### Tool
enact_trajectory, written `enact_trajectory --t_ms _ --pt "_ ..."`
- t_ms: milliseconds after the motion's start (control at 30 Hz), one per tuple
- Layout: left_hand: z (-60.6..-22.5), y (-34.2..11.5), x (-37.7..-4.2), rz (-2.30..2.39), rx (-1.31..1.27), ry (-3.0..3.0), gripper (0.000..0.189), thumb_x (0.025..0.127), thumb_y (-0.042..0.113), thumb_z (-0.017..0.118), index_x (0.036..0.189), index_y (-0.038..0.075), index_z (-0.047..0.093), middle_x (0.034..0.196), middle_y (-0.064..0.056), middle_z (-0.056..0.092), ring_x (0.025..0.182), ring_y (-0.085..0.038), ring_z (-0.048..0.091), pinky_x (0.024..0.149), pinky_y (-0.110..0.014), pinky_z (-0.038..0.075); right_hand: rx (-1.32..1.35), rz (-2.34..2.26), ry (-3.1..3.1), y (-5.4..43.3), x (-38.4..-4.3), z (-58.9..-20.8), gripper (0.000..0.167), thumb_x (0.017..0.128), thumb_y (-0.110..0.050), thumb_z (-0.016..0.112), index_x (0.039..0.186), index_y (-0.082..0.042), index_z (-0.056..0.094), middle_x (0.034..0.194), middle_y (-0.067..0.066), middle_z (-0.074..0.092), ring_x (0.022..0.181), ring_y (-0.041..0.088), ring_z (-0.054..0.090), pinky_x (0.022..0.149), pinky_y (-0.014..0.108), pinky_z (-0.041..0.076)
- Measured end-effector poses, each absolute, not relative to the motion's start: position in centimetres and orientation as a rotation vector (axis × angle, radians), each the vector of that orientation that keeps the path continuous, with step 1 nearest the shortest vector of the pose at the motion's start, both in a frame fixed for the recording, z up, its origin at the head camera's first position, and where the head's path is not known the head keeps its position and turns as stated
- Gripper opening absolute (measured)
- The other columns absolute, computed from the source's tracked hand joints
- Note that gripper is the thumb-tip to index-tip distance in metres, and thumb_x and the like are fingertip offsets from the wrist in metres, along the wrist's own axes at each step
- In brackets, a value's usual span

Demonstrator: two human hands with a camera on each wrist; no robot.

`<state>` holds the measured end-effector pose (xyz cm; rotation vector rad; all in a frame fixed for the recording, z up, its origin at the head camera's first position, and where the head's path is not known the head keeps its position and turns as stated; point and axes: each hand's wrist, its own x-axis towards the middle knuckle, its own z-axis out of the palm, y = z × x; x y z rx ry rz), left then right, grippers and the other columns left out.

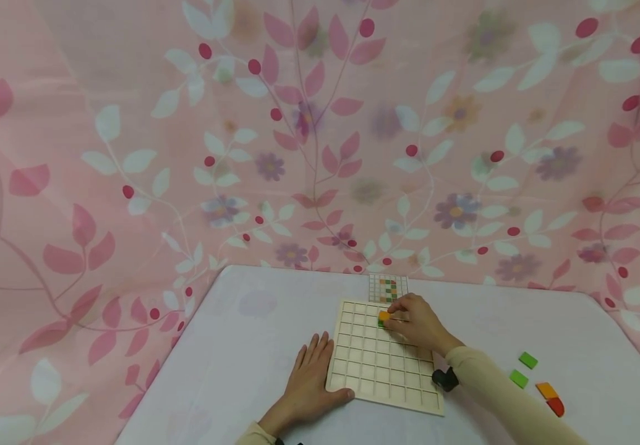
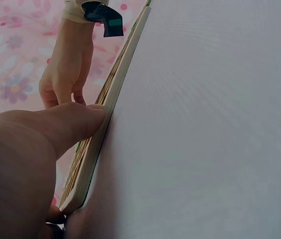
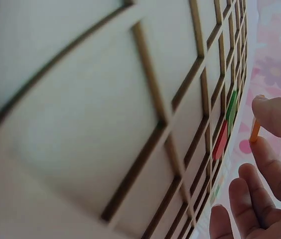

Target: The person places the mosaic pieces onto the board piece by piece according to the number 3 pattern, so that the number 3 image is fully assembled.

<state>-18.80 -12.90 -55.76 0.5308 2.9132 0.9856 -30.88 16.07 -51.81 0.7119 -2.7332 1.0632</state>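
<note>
A pale wooden grid board (image 1: 375,358) lies on the white table. Over its upper part, my right hand (image 1: 420,324) pinches an orange square tile (image 1: 384,316) between thumb and forefinger. In the right wrist view the orange tile (image 3: 254,130) is held edge-on, apart from the board. A green tile (image 3: 231,105) and a red tile (image 3: 220,141) sit in cells there; in the head view the hand hides the red one. My left hand (image 1: 310,380) lies flat along the board's left side, fingers straight. Its thumb (image 2: 88,119) touches the near edge.
Behind the board is a small pattern card (image 1: 388,288) with coloured squares on a grid. To the right lie two green tiles (image 1: 528,360), an orange tile (image 1: 546,390) and a red rounded tile (image 1: 556,406). A pink floral curtain (image 1: 320,154) hangs behind the table.
</note>
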Motion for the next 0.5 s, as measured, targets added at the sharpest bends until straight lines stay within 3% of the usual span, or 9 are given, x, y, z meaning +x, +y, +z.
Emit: enact_trajectory --t_ms 200,333,500 --pt "-55.8 -12.9 -18.7 1.012 0.551 2.915 0.113 0.088 0.070 0.070 0.164 -0.003 0.030 0.175 -0.024 0.023 0.164 -0.045 0.014 0.128 -0.070 0.011 0.750 1.073 -2.765 15.0 -31.1 -51.9 0.022 0.090 -0.021 0.087 0.101 -0.006 0.075 0.105 0.008 0.068 0.100 0.025 0.062 0.081 0.034 0.058" --pt "-55.6 -13.0 -18.6 1.018 0.542 2.905 0.113 0.087 0.069 0.071 0.165 -0.002 0.030 0.175 -0.022 0.022 0.164 -0.044 0.014 0.127 -0.071 0.011 0.763 1.080 -2.785 14.5 -31.2 -52.0 0.024 0.090 -0.023 0.086 0.103 -0.006 0.075 0.107 0.008 0.067 0.104 0.027 0.062 0.084 0.038 0.061" --pt "-55.5 -12.9 -18.7 1.038 0.522 2.882 0.113 0.087 0.068 0.072 0.165 -0.001 0.029 0.176 -0.020 0.021 0.165 -0.041 0.011 0.128 -0.069 0.008 0.773 1.055 -2.787 13.9 -31.4 -52.0 0.021 0.089 -0.020 0.086 0.102 -0.009 0.075 0.109 0.008 0.069 0.105 0.028 0.062 0.083 0.036 0.056"
